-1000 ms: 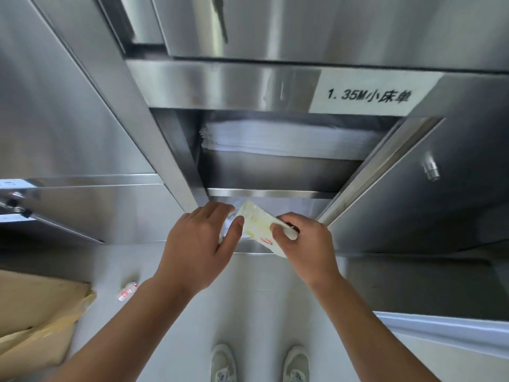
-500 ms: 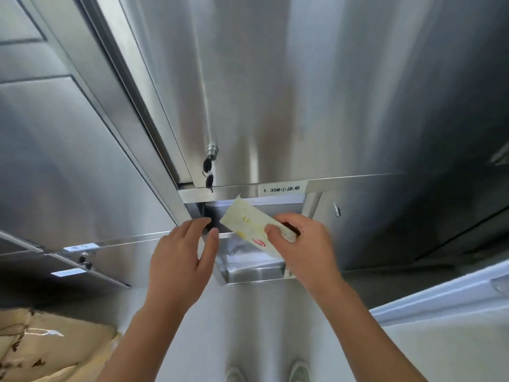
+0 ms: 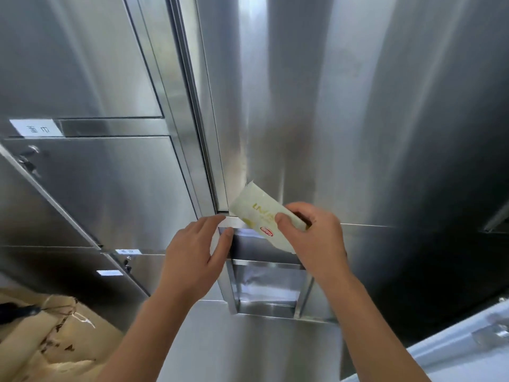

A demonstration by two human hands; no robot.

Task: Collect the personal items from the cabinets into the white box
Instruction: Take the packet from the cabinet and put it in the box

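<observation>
Right hand (image 3: pixel 316 235) pinches 1 packet (image 3: pixel 256 213) by its lower end, held clear, likely for carrying. Left hand (image 3: pixel 190 260) just beside, fingers straight, empty, at the cabinet frame (image 3: pixel 226 293).

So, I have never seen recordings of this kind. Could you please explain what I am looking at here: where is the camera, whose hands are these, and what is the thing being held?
There is no machine here. A person works with bare hands, and the camera is worn on the person's head. It looks forward and down, so the arms come into the picture from below. In front stand steel cabinets with small doors, and one low compartment is open. The right hand pinches a pale yellowish packet with a small red mark between thumb and fingers. The left hand is open and holds nothing. Its fingertips are at the cabinet's frame, but I cannot tell whether they touch it. At the lower left lies crumpled brown paper or cardboard.
</observation>
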